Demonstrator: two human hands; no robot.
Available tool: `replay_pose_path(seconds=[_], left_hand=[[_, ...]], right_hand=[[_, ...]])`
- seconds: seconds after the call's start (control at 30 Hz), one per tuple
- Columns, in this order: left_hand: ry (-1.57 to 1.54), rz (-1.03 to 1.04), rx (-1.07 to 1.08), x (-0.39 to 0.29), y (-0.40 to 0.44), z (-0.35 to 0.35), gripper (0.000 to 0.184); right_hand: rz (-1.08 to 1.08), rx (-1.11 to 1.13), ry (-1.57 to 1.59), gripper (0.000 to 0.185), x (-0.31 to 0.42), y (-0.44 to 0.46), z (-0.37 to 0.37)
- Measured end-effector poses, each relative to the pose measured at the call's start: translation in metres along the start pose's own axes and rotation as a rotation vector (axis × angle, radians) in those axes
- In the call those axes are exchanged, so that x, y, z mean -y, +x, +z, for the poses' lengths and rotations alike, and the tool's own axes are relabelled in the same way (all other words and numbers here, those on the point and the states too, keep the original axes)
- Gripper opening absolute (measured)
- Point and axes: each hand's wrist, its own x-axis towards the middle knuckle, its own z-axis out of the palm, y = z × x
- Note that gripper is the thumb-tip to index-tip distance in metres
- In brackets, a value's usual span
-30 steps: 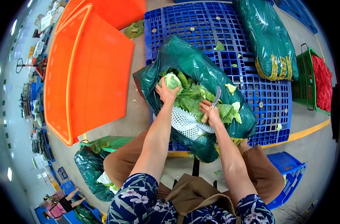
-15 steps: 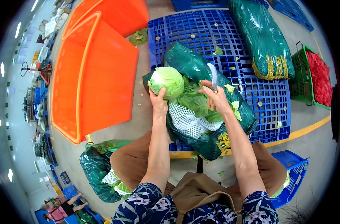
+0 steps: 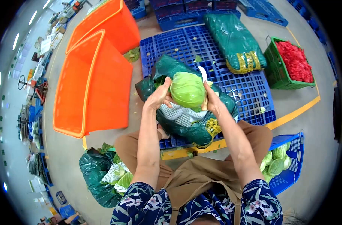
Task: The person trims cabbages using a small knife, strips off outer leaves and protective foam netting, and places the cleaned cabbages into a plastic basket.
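A round green cabbage (image 3: pixel 187 91) is held up between my two hands, over an open green plastic bag (image 3: pixel 167 67). My left hand (image 3: pixel 161 95) is at the cabbage's left side, fingers apart, its fingertips near or against the leaves. On the right, my right hand (image 3: pixel 211 96) is wrapped round the handle of a knife and rests against the cabbage. The curved blade (image 3: pixel 203 73) points up and away. White foam netting (image 3: pixel 182 115) lies in the bag just below the cabbage.
The bag lies on a blue pallet (image 3: pixel 249 98), beside a tied green bag (image 3: pixel 234 43). Orange bins (image 3: pixel 109 82) stand left. At right are a green crate (image 3: pixel 272 56) with red material and a blue crate (image 3: pixel 294 165) of cabbages. Another bag (image 3: pixel 94 180) lies lower left.
The cabbage has been lifted out of the bag and brought to the middle between my hands. My right hand has moved in against it with the knife. The view has shifted.
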Motion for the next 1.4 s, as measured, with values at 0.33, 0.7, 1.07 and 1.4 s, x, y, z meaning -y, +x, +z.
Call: replay_pose_path(seconds=[0.33,0.7,1.07,1.4], left_hand=[[0.087,0.307,0.148,-0.074,-0.033,0.101,0.056],[-0.198,-0.084,-0.033,0.088,-0.016,0.057,0.049],[0.028,-0.198,-0.384,0.190,0.038,0.010,0.033],[0.483,-0.051,-0.811,0.238,0.154,-0.034,0.028]], right_hand=[[-0.492,-0.021,0.615,0.074,0.003,-0.175,0.016],[-1.241,-0.639,0.348,0.080,-0.024,-0.472,-0.149],[-1.137,-1.443,0.698,0.058,-0.166,-0.587,-0.210],[-0.591,-1.460,-0.208,0.048,0.046,-0.496,-0.193]])
